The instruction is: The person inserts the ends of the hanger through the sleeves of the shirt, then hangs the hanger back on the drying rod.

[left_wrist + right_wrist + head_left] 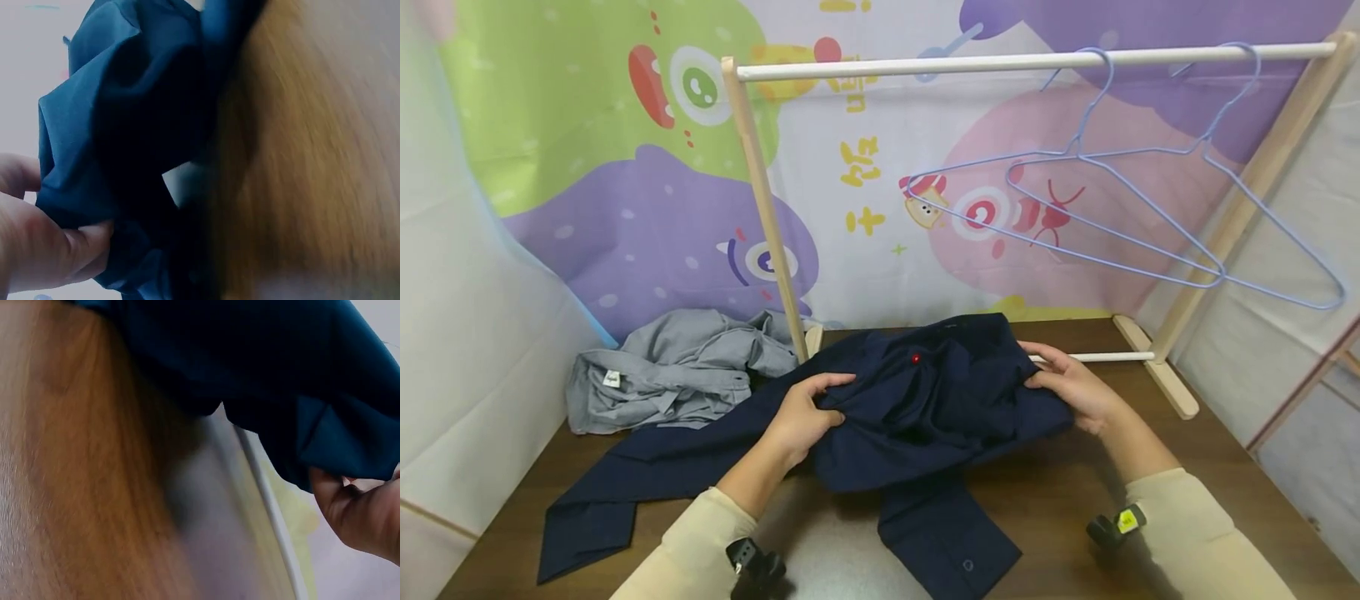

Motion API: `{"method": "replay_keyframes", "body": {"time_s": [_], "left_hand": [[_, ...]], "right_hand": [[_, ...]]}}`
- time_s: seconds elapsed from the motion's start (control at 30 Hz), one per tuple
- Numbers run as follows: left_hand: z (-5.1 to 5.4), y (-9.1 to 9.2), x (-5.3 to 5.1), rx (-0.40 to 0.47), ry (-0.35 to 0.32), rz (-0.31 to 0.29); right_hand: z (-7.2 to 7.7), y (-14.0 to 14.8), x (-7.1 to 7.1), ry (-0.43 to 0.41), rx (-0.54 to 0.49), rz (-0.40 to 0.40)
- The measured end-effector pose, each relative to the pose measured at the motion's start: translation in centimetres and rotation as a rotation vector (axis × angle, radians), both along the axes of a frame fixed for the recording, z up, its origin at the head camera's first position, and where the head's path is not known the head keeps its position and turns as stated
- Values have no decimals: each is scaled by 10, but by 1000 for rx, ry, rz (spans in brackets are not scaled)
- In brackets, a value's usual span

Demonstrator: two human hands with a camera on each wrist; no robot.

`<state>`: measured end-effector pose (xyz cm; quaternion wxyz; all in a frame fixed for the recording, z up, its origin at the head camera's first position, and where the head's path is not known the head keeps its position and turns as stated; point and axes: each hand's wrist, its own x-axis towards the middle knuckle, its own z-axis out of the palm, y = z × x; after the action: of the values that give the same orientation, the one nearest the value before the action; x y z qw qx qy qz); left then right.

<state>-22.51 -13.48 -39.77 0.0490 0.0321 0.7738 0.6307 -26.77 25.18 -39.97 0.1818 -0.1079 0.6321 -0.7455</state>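
A navy long-sleeved shirt is held bunched up above the table, both hands gripping it. My left hand pinches its left side between thumb and fingers; the left wrist view shows the thumb pressed on the dark cloth. At the shirt's right end, my right hand pinches the edge, and the right wrist view shows that hand below a fold. One sleeve trails left over the table. A buttoned cuff hangs toward the front. A small red spot shows on the cloth.
A wooden rack with a white top rail stands behind. Two blue wire hangers hang on its right half. A crumpled grey garment lies at the back left of the brown table. A printed cloth covers the back.
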Motion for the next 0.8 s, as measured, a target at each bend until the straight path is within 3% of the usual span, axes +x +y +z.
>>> {"method": "replay_keyframes", "body": {"time_s": [0.1,0.4,0.57,0.7,0.8], "left_hand": [[-5,-3,-3,-145,40,28],[-19,-9,-8,-377,61,7],[-24,-5,-8,-511,70,-21],[-24,-4,-8,-557,62,-52],[-20,-7,-10,-514,40,-100]], "right_hand": [[-6,-1,-4,29,122,-25],[-17,1,-13,245,477,41],[-22,0,-12,283,604,54],[-22,0,-10,311,649,66],[-17,0,-8,329,686,80]]}}
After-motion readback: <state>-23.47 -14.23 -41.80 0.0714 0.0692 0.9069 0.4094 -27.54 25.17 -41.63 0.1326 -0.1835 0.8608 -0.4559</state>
